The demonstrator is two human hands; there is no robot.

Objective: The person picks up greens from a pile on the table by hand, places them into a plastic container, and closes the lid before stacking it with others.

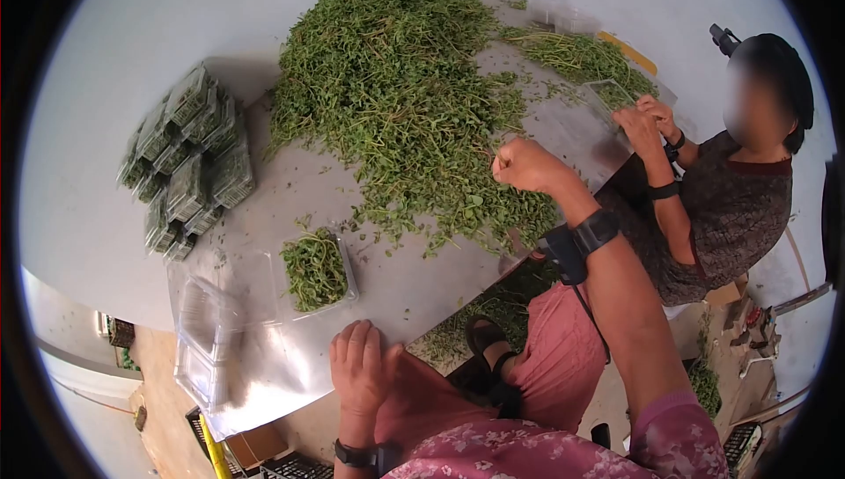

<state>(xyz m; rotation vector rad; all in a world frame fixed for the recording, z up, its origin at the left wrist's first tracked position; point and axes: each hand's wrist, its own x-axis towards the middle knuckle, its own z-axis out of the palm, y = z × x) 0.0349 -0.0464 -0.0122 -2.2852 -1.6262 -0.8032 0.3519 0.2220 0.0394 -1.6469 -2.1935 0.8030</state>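
Observation:
My right hand (pixel 528 165) is closed over the right side of a big heap of leafy green sprigs (pixel 396 83). Its fingers curl in, and whatever they may hold is hidden. My left hand (pixel 359 369) lies at the table's near edge beside my knee, its fingers stretched out and holding nothing. Just beyond it on the metal table (pixel 422 290) stands a clear plastic clamshell box (pixel 350 290) filled with green sprigs (pixel 314 270), its lid folded open to the left.
Nested empty clamshells (pixel 204 338) sit at the table's left corner. Filled, closed boxes (pixel 185 175) are stacked behind them. At right, a co-worker (pixel 722 206) holds a clear container (pixel 607 96) near more sprigs (pixel 576 57). Crates (pixel 295 466) stand on the floor below.

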